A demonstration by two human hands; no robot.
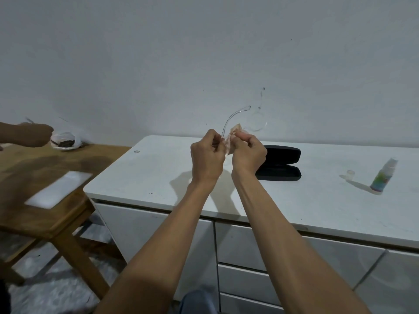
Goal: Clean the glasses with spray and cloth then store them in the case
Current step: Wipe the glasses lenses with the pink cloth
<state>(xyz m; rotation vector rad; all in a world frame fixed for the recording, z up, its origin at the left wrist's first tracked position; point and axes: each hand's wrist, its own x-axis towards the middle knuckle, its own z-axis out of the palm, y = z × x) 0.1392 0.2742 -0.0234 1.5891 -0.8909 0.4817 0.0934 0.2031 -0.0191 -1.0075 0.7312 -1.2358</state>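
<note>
Clear-framed glasses (257,121) are held up above the white cabinet top (158,173). My left hand (207,158) pinches the frame near one temple arm, which curves upward. My right hand (248,155) presses a small pinkish cloth (234,130) against the frame close to the left hand. One round lens shows to the right of the cloth. A black glasses case (281,163) lies open on the cabinet top just behind my right wrist. The spray bottle (383,176) stands at the right, its clear cap (350,173) beside it.
A wooden table (45,175) stands to the left with a white sheet (59,189) on it. Another person's hand (34,134) reaches over a bowl of dark food (64,142) there. Cabinet drawers sit below, and a white wall behind.
</note>
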